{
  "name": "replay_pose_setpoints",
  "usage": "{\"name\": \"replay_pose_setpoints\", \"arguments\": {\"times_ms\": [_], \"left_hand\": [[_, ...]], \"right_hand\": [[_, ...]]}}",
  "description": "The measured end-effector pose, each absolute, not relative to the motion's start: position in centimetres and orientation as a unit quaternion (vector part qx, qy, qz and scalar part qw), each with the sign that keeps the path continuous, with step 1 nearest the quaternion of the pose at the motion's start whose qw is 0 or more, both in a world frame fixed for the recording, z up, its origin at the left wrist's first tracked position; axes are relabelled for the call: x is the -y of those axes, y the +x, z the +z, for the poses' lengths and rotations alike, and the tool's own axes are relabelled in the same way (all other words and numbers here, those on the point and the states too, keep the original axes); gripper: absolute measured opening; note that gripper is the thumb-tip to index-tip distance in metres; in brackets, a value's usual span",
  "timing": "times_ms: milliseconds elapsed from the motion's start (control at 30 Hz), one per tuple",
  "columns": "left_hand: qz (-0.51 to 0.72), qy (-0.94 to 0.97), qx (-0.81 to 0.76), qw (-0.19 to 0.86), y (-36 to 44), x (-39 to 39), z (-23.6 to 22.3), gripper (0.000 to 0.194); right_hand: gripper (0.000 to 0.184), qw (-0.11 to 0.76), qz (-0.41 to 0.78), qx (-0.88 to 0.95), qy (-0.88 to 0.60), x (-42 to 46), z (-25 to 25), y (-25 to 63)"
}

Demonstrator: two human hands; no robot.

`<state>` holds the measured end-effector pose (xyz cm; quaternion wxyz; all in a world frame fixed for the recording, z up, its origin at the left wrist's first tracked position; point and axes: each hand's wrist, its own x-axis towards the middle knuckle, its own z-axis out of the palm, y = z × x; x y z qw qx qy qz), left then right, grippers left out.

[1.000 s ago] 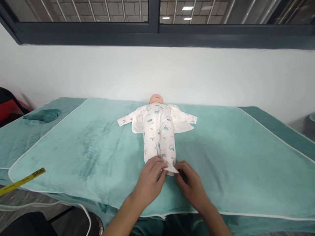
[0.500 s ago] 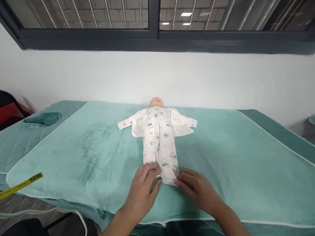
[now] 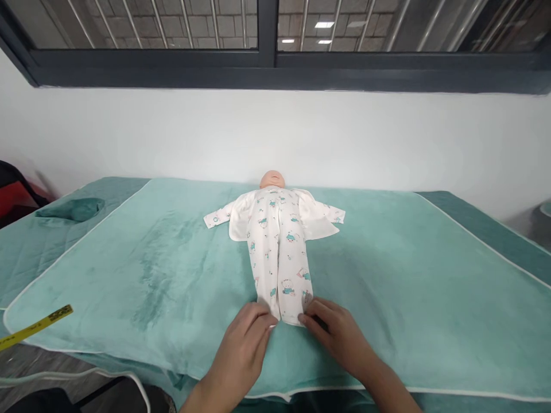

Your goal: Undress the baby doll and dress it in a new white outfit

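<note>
A baby doll [image 3: 272, 179] lies on its back on the green blanket, its head near the wall. White printed baby trousers [image 3: 279, 246] cover its front from the chest down, over a white printed top [image 3: 318, 215] whose sleeves stretch out to both sides. At the lower end of the trousers, my left hand [image 3: 247, 338] pinches the hem of the left leg. My right hand [image 3: 336, 330] grips the outer edge of the right leg's hem between thumb and fingers. Whatever limbs the doll has are hidden under the cloth.
The green blanket [image 3: 408, 275] with white piping spreads over the bed up to the white wall. A small green pillow [image 3: 71, 209] lies at the left, beside a red and black bag [image 3: 17, 195]. A yellow strip [image 3: 37, 327] crosses the near left edge.
My left hand has shifted slightly down and now pinches the left hem. The left trouser leg lies flatter and straighter, and the two leg ends are about level.
</note>
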<state>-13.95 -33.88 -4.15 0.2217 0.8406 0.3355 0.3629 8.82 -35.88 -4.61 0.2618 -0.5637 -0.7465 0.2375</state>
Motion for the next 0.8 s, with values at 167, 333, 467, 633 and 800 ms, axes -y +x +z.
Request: {"name": "replay_pose_setpoints", "arguments": {"times_ms": [167, 333, 467, 633, 800], "left_hand": [[0.378, 0.805, -0.377, 0.258, -15.1, 32.1, -4.9, 0.01], [0.357, 0.785, -0.495, 0.106, -16.3, 25.7, -6.5, 0.021], [0.255, 0.818, -0.516, -0.005, -15.1, 20.6, -6.6, 0.034], [0.189, 0.861, -0.47, -0.051, -13.0, 16.5, -5.8, 0.037], [0.222, 0.891, -0.395, -0.037, -12.2, 14.0, -5.8, 0.034]], "right_hand": [[0.034, 0.306, 0.264, 0.707, -0.58, 34.8, -4.6, 10.3], [0.02, 0.351, 0.093, 0.685, -0.632, 30.1, -6.4, 12.2], [0.04, 0.3, -0.03, 0.73, -0.613, 24.6, -7.4, 12.6], [0.033, 0.246, -0.043, 0.789, -0.561, 20.1, -7.1, 12.3], [0.027, 0.271, 0.005, 0.805, -0.527, 18.6, -6.8, 11.7]]}}
